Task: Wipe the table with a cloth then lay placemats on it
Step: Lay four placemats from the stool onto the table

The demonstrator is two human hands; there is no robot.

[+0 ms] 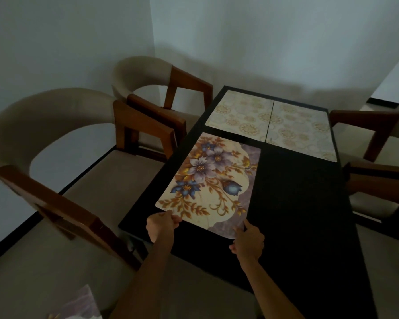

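A floral placemat with purple and blue flowers lies on the left half of the black table. My left hand pinches its near left corner. My right hand holds its near right corner, with the index finger laid along the edge. Two pale placemats with round gold patterns lie side by side at the table's far end, the left one and the right one. No cloth is in view.
Two beige chairs with brown wooden arms stand left of the table, one near and one far. More chairs flank the right side. Another floral placemat lies on the seat at the bottom left. White walls close the corner behind.
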